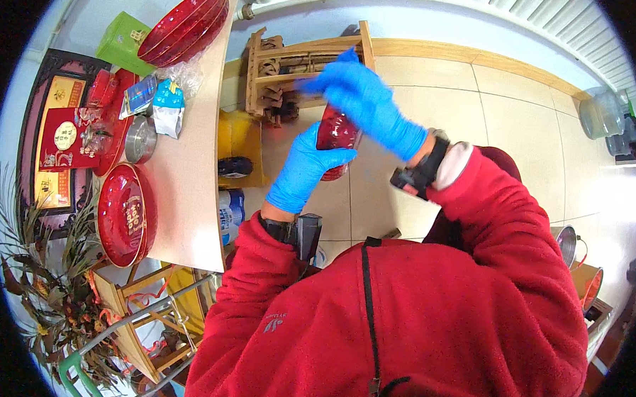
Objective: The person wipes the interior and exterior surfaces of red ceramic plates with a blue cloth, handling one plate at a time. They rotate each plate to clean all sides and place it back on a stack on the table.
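L hand fingers clamped on red container, held R of table, prob. to steady it vs. R hand; R fingers blurred, can't tell if apart/together.

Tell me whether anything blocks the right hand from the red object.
Nothing visible does. The left hand holds the red object from its left side, and the blurred right hand overlaps its upper end; touching can't be confirmed.

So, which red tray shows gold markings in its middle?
The red tray at the near end of the table; the far red trays show no such markings.
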Demonstrator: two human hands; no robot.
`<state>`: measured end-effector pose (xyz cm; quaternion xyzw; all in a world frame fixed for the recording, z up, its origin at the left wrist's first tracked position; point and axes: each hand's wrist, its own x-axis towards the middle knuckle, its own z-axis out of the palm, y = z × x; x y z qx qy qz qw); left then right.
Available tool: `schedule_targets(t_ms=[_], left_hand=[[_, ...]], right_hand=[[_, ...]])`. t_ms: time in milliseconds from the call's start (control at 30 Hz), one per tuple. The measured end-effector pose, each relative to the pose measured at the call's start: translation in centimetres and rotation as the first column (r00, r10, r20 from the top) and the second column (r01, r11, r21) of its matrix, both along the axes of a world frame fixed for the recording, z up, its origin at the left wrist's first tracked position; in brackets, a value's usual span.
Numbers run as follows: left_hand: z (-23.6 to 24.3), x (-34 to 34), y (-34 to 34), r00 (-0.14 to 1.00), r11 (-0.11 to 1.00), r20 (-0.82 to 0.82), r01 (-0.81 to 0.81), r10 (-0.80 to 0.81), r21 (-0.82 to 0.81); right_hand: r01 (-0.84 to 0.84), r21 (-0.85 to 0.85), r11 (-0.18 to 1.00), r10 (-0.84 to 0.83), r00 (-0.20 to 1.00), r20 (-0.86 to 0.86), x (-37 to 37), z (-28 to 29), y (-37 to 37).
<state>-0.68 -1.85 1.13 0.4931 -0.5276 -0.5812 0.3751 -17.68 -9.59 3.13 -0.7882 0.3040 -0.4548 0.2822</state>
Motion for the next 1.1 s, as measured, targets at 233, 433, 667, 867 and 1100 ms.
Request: schedule_targets(t_ms=[233,433,667,867,1100], left_hand=[[-1.8,-0.5,-0.5,0.996,1.000,0.092,0.018,-0.017,-0.002],[-0.8,-0.2,-1.1,0.977,0.934,0.210,0.099,-0.026,-0.345],[3.3,1.2,1.1,0.936,0.994,-0.348,-0.022,0.059,0.108],[3.9,1.8,-0.2,0.973,0.974,-0.127,0.204,-0.191,0.096],[3.4,0.4,0.3,0.976,0.986,-0.196,0.119,-0.094,0.118]], right_hand=[[0.193,-0.228,0.954,-0.245,0.942,-0.227,1.3,-1.1,1.9],[-0.155,0.274,0.949,0.141,0.988,0.070,0.4,-0.6,0.5],[-0.151,0.704,0.694,-0.182,0.909,0.375,-3.6,-0.5,-3.0],[-0.034,0.570,0.821,-0.059,0.988,0.143,-4.3,1.0,-2.4],[-0.035,0.519,0.854,-0.067,0.982,0.175,-2.2,-1.1,-1.4]])
